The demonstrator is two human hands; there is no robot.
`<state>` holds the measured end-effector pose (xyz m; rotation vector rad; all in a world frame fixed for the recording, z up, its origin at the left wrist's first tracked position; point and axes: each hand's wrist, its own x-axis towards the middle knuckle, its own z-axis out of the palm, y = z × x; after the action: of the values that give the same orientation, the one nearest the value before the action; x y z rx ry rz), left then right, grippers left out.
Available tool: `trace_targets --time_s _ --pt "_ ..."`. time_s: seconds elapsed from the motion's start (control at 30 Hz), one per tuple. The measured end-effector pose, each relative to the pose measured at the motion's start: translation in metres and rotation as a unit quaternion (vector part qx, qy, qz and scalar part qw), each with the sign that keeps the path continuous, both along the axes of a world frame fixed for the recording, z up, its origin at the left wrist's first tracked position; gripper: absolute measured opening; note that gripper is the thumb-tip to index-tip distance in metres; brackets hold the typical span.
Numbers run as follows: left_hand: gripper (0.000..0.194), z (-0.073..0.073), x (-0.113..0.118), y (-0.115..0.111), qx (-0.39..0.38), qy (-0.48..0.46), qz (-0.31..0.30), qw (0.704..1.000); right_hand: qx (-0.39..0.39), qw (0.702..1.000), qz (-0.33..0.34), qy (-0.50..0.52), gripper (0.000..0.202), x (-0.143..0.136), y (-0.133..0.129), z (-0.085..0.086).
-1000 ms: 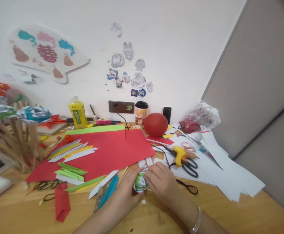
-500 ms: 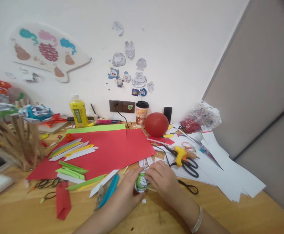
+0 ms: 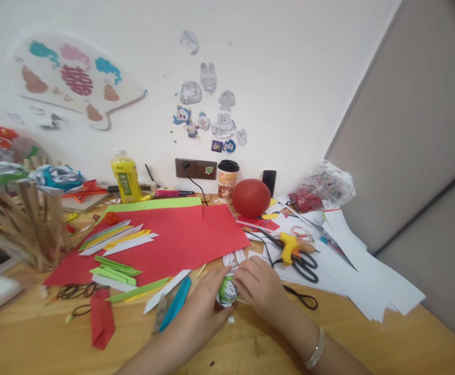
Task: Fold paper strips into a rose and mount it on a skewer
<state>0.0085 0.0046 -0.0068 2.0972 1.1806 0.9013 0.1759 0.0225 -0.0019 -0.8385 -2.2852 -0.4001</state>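
Observation:
A small green and white paper ball (image 3: pixel 227 290) is between my two hands, low in the middle of the head view. My left hand (image 3: pixel 209 298) is curled round its left side, thumb below it. The fingers of my right hand (image 3: pixel 255 284) are pressed together on its right side, and their tips are partly hidden. White paper scraps (image 3: pixel 234 257) lie just beyond my fingers. To the left of my left hand are a blue folded strip (image 3: pixel 176 303) and a white strip (image 3: pixel 167 291).
Behind lies a red sheet (image 3: pixel 188 237) with folded strips. A yellow glue gun (image 3: pixel 289 247) and black-handled scissors (image 3: pixel 304 266) rest at right, near white sheets (image 3: pixel 376 276). A red balloon (image 3: pixel 251 198), a cup (image 3: pixel 226 182) and a yellow bottle (image 3: pixel 126 178) stand along the wall.
Both hands stay round the paper ball with hardly any movement. The whole view has shifted very slightly.

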Motion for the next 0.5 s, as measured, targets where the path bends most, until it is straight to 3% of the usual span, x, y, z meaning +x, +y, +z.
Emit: trace_targets --time_s 0.17,0.5 --pt "0.050 0.002 0.000 0.000 0.002 -0.002 -0.003 1.000 0.005 1.000 0.014 0.000 0.026 -0.001 0.002 0.003" --pt "0.053 -0.002 -0.001 0.001 0.006 0.006 -0.009 1.000 -0.010 0.997 -0.013 -0.071 0.024 0.002 0.005 -0.008"
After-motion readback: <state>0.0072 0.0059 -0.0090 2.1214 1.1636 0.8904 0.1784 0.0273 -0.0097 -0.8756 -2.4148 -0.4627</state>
